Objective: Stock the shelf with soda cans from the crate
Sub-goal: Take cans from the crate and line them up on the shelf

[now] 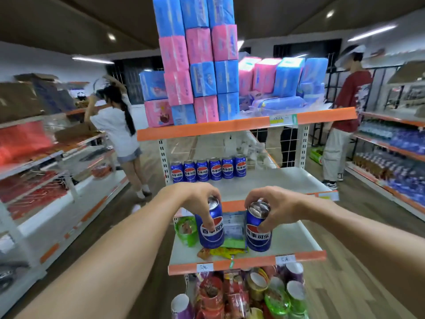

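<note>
Fingers (210, 221) of the left hand (197, 196) are curling over one glossy blue cylindrical aluminium soda can (211, 226); the right hand (273, 207) is gripping another (258, 227). Six matching cans (208, 170) are standing in a row on the white metal shelf (264, 180).

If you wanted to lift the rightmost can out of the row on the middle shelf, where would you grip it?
Grip the rightmost can round its upper body, coming from the front and right. It stands upright, its left side sits against the next can, and the shelf to its right is bare.
</note>
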